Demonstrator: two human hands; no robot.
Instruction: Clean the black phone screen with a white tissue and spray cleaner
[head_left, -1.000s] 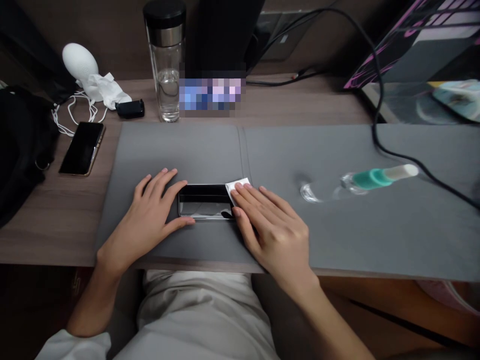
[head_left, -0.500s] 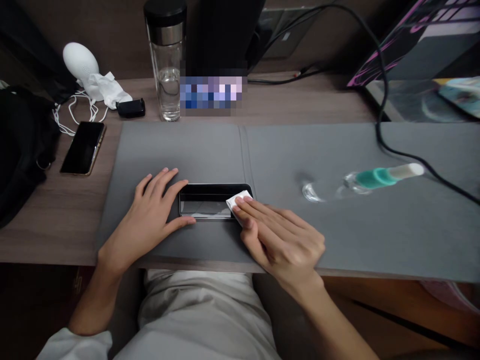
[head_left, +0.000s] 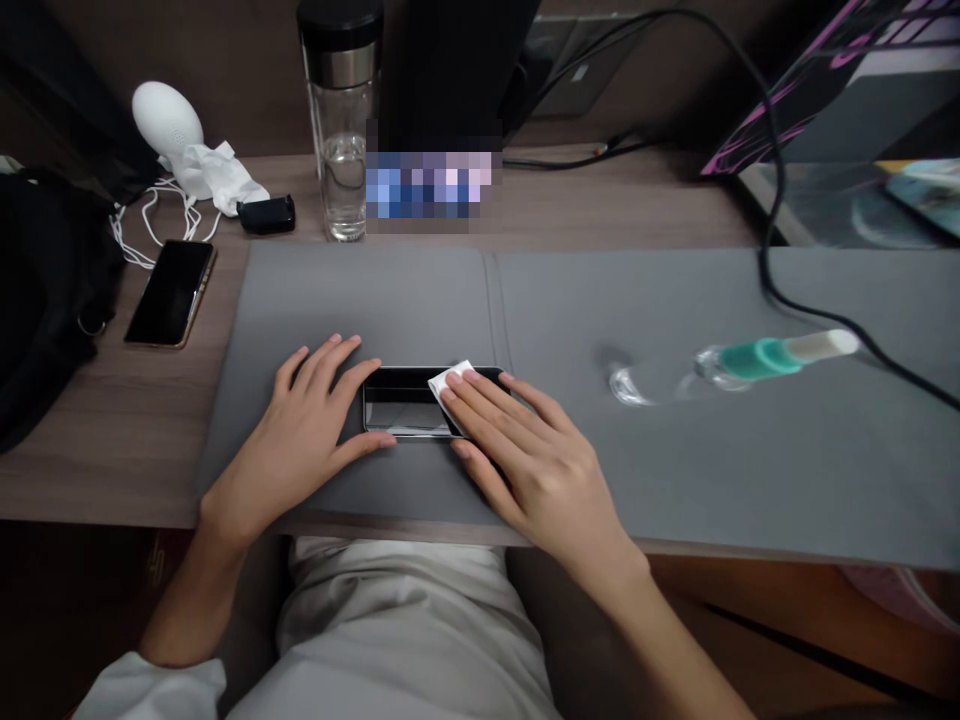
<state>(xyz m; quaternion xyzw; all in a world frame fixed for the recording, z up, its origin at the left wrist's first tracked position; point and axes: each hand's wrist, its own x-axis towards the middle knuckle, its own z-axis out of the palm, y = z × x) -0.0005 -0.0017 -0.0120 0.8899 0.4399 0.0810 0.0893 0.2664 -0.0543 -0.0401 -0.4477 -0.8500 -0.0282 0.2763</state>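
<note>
A black phone [head_left: 405,402] lies flat, screen up, on the grey desk mat [head_left: 600,300] near the front edge. My left hand [head_left: 307,430] rests on the mat with fingers spread, thumb and forefinger bracing the phone's left end. My right hand [head_left: 525,460] lies flat over the phone's right half, its fingers held together and pressing a small white wipe [head_left: 448,381] onto the screen.
A clear spray bottle [head_left: 735,362] with a teal collar lies on the mat to the right, under a black cable [head_left: 772,240]. At the back stands a glass water bottle [head_left: 341,120]. A second phone [head_left: 170,293], a crumpled tissue [head_left: 217,175] and a black bag [head_left: 45,290] are on the left.
My right hand slid the wipe right along the screen, then back left toward the middle. The left hand stayed put.
</note>
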